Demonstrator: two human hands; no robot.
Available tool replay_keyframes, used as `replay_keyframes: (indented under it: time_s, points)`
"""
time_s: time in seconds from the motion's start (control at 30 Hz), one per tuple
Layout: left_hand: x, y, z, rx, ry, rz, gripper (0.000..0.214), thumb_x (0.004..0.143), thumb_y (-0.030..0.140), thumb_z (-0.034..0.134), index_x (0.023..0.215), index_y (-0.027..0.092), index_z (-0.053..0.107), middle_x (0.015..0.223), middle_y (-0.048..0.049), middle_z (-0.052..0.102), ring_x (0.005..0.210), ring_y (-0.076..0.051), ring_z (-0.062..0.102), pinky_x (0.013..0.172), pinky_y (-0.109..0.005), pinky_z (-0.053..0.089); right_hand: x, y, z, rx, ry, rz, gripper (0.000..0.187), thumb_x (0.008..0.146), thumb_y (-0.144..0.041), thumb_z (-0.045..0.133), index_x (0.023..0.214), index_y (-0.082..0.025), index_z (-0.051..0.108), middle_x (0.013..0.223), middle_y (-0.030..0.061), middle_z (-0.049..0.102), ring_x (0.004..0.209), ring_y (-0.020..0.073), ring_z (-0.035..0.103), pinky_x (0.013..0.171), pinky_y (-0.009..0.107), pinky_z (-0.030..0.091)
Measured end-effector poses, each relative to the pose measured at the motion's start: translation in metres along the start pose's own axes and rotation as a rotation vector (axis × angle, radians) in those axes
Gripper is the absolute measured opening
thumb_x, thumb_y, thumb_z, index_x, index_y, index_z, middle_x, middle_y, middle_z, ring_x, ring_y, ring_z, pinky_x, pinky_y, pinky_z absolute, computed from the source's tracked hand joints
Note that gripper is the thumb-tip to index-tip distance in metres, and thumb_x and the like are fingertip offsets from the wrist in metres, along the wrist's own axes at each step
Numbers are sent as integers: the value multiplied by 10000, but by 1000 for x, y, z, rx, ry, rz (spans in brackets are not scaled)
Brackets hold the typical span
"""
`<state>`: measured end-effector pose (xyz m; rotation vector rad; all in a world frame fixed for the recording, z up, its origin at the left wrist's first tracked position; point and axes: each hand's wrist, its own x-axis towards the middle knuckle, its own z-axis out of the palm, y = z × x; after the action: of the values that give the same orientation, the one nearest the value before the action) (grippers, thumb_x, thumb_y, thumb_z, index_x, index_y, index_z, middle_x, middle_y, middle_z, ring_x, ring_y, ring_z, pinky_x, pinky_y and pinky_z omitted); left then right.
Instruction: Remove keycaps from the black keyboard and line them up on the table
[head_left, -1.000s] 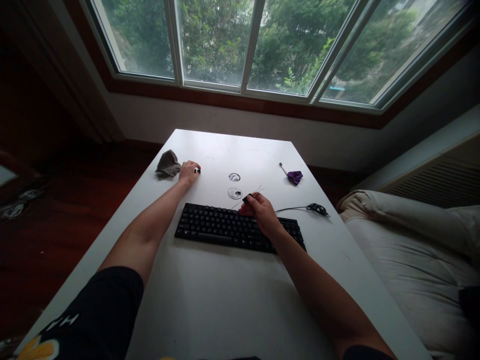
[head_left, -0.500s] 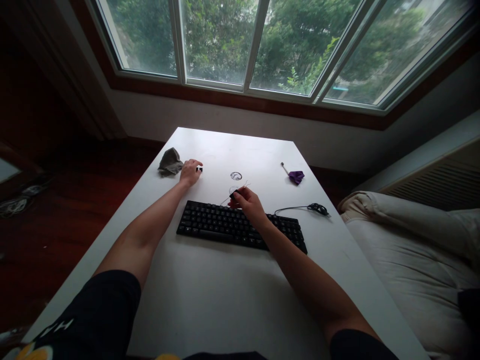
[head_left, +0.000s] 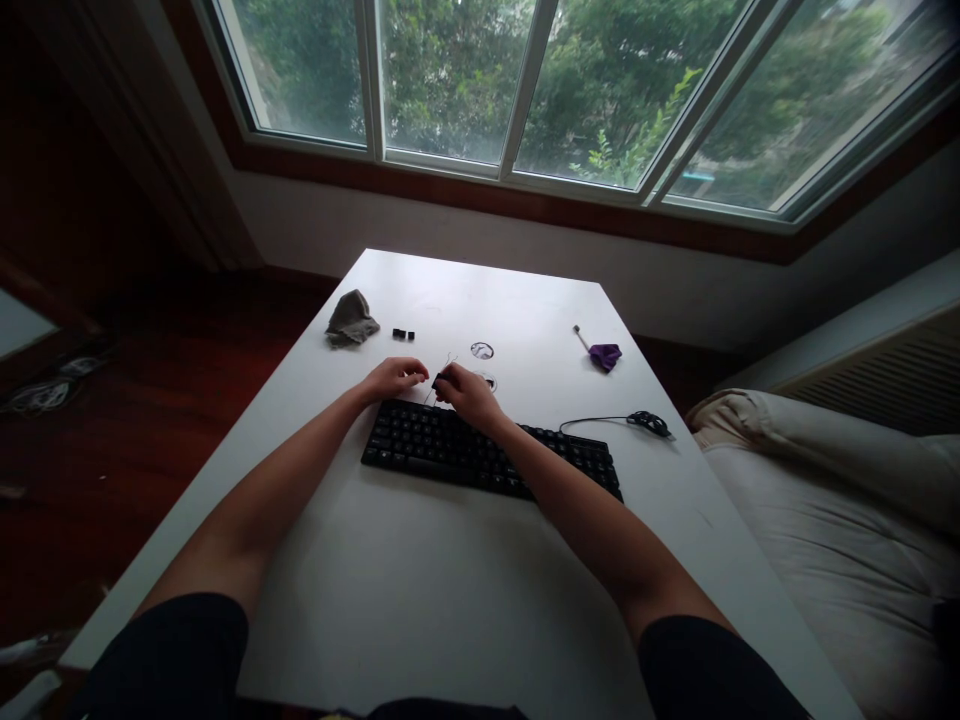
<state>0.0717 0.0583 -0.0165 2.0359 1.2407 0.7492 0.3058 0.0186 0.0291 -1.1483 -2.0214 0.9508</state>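
Observation:
A black keyboard [head_left: 427, 445] lies across the white table in front of me. Above its back edge, my right hand [head_left: 472, 395] is closed round a wire keycap puller [head_left: 439, 381], whose black middle sits between the fingers and whose thin wires stick out at both ends. My left hand [head_left: 397, 378] hovers by the keyboard's back left corner, close to the puller, with its fingers loosely bent and nothing visible in them. Behind it, several black keycaps [head_left: 403, 334] sit together on the table. My right hand and forearm cover part of the keys.
A crumpled grey cloth [head_left: 352, 320] lies at the back left. Two round marks [head_left: 482, 350] show mid-table. To the right are a brush with a purple cloth [head_left: 604, 356] and the keyboard's coiled cable [head_left: 648, 424]. A pale sofa [head_left: 810, 520] stands beside the table.
My left hand has drawn back from the keycaps towards the keyboard. My right hand has moved left with the puller, bringing the two hands close together. The view has shifted slightly.

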Motion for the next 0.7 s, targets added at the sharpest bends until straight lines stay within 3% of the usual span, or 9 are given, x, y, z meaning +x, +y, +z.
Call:
replay_keyframes:
  time_s: [0.17, 0.37, 0.53, 0.7]
  points:
    - [-11, 17, 3, -163, -191, 32, 261, 863, 346, 605, 954, 158, 763, 889, -32, 747, 808, -167, 630, 708, -253, 458, 7, -9, -2, -94, -115, -83, 71, 954, -280, 604, 942, -224, 645, 803, -6, 755, 754, 149, 696, 716, 248, 474]
    - [-22, 25, -4, -166, -190, 7, 176, 829, 308, 624, 862, 152, 699, 762, 3, 650, 714, -140, 561, 646, -242, 413, -2, -11, 3, -256, -116, -231, 74, 964, -278, 611, 961, -230, 667, 919, 30, 757, 784, 171, 673, 706, 250, 433]
    - [-27, 33, -8, -76, -273, 64, 248, 848, 383, 665, 962, 168, 710, 829, -4, 626, 729, -134, 533, 660, -245, 427, -12, -4, 7, -187, -40, -152, 109, 983, -313, 581, 1021, -247, 659, 909, 28, 763, 826, 190, 706, 741, 267, 473]
    - [-25, 39, -1, -6, -257, 145, 297, 872, 439, 668, 1022, 200, 761, 913, -29, 655, 735, -133, 547, 672, -254, 447, -9, 9, 10, 113, 19, -3, 107, 970, -343, 567, 974, -239, 593, 839, 5, 740, 764, 173, 730, 696, 270, 553]
